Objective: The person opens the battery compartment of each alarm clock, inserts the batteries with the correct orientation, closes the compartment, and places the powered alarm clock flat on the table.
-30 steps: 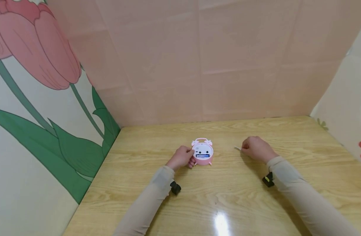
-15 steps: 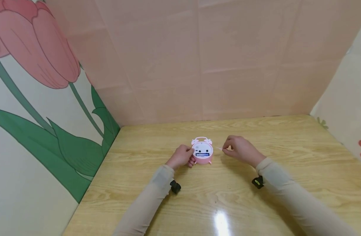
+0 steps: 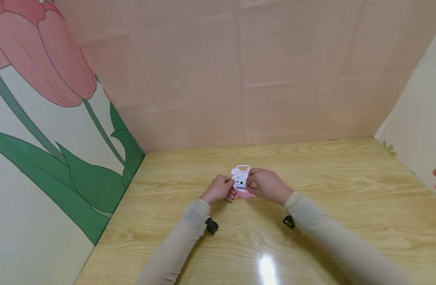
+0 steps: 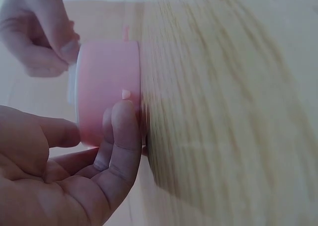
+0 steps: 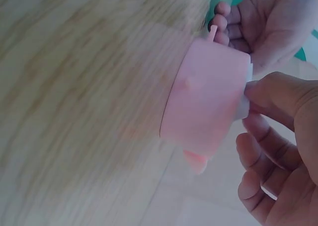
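Note:
A pink twin-bell alarm clock point(image 3: 243, 194) lies on its face on the table, white back up. My left hand point(image 3: 219, 188) grips its left side, thumb at the back's edge and fingers curled along the pink wall point(image 4: 109, 87). Over the right part of the back is my right hand point(image 3: 269, 185), its thumb and forefinger pinching a small white battery cover point(image 5: 242, 107) against the clock. The other right fingers curl loosely beside it. Part of the battery slot point(image 3: 240, 187) shows left of the right fingertips; the rest is hidden under them.
The wood-grain table point(image 3: 189, 166) runs back to a pinkish wall covering point(image 3: 239, 79). A tulip-painted wall point(image 3: 61, 158) stands on the left, a pale one point(image 3: 417, 118) on the right. Each wrist wears a black camera mount point(image 3: 211, 226).
My right hand has moved left from the open table to the clock's back, bringing the white battery cover onto it. The left hand and the clock have stayed in place.

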The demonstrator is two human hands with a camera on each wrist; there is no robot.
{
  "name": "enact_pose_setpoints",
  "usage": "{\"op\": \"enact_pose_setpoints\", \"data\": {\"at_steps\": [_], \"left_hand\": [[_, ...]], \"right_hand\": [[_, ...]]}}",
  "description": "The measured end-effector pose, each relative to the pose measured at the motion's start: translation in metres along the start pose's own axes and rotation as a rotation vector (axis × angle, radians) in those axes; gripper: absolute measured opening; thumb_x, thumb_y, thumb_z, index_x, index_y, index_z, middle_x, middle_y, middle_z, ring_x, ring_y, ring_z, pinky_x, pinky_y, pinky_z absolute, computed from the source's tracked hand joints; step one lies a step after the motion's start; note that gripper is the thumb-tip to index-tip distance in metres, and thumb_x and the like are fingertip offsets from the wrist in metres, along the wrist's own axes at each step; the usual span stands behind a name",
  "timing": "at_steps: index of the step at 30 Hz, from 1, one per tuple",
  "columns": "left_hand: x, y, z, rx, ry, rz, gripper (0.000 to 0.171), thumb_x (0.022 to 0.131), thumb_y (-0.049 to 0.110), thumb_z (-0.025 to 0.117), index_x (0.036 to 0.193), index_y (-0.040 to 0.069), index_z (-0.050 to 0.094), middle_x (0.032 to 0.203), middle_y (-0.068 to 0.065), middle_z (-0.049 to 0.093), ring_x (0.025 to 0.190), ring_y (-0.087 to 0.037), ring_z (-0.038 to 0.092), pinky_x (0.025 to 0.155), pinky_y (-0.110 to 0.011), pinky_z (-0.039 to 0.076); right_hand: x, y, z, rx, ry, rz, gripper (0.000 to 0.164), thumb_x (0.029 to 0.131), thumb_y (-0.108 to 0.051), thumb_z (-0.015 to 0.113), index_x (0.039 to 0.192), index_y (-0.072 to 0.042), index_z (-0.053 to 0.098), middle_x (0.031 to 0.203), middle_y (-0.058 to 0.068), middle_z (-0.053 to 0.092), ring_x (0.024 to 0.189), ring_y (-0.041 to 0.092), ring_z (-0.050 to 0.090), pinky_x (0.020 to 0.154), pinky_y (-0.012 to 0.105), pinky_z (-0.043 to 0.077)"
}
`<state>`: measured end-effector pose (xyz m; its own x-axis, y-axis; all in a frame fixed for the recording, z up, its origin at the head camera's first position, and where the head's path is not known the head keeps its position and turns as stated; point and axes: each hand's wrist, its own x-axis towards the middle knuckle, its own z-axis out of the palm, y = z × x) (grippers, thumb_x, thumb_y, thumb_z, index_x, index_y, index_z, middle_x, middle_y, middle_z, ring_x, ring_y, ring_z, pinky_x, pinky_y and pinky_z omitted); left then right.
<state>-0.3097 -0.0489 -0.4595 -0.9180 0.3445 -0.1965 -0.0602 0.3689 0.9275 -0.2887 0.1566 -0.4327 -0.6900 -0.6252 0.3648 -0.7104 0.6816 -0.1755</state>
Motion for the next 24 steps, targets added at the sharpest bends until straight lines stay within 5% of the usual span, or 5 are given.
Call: {"op": "enact_pose_setpoints", "data": {"at_steps": [24], "left_hand": [[0.0001,0.0011,-0.0004,0.0,-0.002,-0.018,0.036,0.107,0.016,0.045,0.089,-0.008,0.065,0.071,-0.013,0.063,0.054,-0.016,0.061,0.055,-0.032,0.06]], "right_hand": [[0.0036,-0.0028,0.0037,0.002,-0.054,0.076,0.007,0.085,-0.008,0.075,0.083,-0.014,0.075,0.083,-0.004,0.058,0.069,0.008,0.049,0.062,0.025,0.047]]}}
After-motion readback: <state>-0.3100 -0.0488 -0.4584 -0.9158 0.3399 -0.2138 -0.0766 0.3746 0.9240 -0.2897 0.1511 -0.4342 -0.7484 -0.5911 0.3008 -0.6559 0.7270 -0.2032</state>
